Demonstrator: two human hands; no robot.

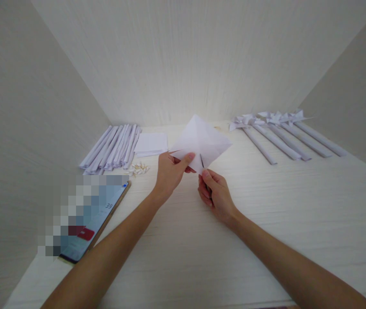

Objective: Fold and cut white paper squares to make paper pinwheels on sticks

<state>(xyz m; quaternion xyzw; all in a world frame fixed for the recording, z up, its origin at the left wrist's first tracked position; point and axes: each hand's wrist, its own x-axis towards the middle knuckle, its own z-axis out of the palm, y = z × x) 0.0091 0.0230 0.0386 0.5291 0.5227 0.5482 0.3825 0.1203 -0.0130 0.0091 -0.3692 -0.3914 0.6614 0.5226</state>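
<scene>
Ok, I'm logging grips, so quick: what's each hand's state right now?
Left hand: closed, pinching the white paper sheet.
Right hand: closed around a dark tool, probably scissors, at the sheet's near corner.

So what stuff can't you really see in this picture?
All in the head view:
Dark tool: mostly hidden inside the right hand.
Left hand: some fingers are behind the folded paper.
Phone: blocky squares cover part of it.
Little white pieces: too small to tell what they are.
Forearms: cut off by the bottom edge.
</scene>
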